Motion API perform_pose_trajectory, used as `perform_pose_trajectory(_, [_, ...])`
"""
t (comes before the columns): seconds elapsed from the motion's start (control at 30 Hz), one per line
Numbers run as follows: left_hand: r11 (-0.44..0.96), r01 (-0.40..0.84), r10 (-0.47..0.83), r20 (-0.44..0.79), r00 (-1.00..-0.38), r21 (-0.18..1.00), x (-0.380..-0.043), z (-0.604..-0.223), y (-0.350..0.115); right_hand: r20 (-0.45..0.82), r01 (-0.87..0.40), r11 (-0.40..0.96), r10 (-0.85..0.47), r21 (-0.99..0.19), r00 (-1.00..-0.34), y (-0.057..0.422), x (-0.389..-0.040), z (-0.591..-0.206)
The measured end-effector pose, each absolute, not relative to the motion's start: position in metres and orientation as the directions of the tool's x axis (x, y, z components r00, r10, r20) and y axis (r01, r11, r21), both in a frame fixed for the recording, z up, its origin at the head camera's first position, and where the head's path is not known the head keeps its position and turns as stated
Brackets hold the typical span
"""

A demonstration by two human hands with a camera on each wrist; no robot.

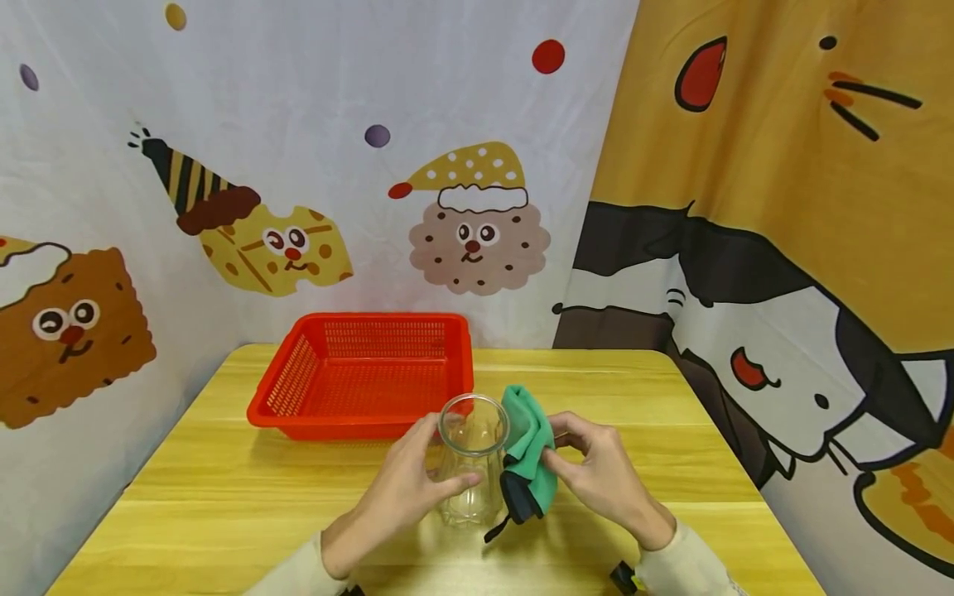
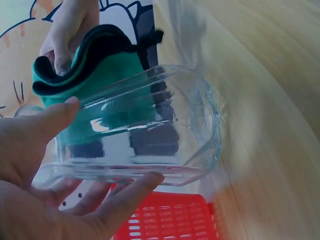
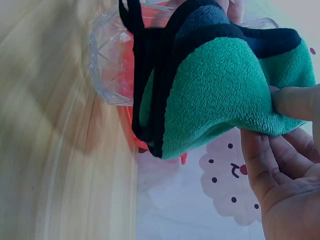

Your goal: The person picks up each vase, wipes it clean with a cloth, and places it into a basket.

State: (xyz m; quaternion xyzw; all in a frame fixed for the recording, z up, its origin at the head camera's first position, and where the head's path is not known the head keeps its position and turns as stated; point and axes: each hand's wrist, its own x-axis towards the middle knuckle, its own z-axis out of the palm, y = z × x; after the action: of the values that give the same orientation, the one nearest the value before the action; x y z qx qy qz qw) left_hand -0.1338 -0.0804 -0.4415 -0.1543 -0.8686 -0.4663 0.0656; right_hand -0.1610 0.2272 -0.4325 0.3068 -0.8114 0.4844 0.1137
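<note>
A clear, empty-looking glass jar (image 1: 486, 492) with a wide round mouth is upright over the table's front middle. My left hand (image 1: 402, 487) grips it from the left, thumb on the near side and fingers round the far side. Whether its base touches the table is hard to tell. On the jar's right hangs a folded green towel (image 1: 535, 443) with dark edging and a black hanging loop. My right hand (image 1: 605, 473) pinches this towel between thumb and fingers. In the right wrist view the towel (image 3: 215, 85) covers part of the jar (image 3: 107, 60).
Behind the jar, at the back left of the wooden table (image 1: 194, 497), stands a red plastic basket (image 1: 350, 430) with slotted walls. A cartoon-printed curtain (image 1: 313, 74) hangs along the back and right sides.
</note>
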Motion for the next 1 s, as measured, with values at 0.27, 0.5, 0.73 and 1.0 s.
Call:
perform_pose_trajectory(0.27, [0.46, 0.37, 0.245, 0.285, -0.927, 0.807, -0.135, -0.442, -0.086, 0.483, -0.615, 0.29, -0.413, -0.733, -0.772, 0.219, -0.164, -0.43])
perform_pose_trajectory(0.5, [0.445, 0.365, 0.243, 0.282, -0.928, 0.818, -0.133, -0.444, -0.086, 0.451, -0.596, 0.297, -0.433, -0.746, -0.78, 0.211, -0.162, -0.433])
perform_pose_trajectory(0.73, [0.448, 0.371, 0.245, 0.288, -0.926, 0.813, -0.134, -0.444, -0.086, 0.44, -0.586, 0.267, -0.447, -0.765, -0.779, 0.207, -0.161, -0.437])
perform_pose_trajectory(1.0, [0.435, 0.382, 0.264, 0.29, -0.92, 0.815, -0.136, -0.443, -0.088, 0.482, -0.624, 0.286, -0.434, -0.728, -0.761, 0.2, -0.161, -0.437])
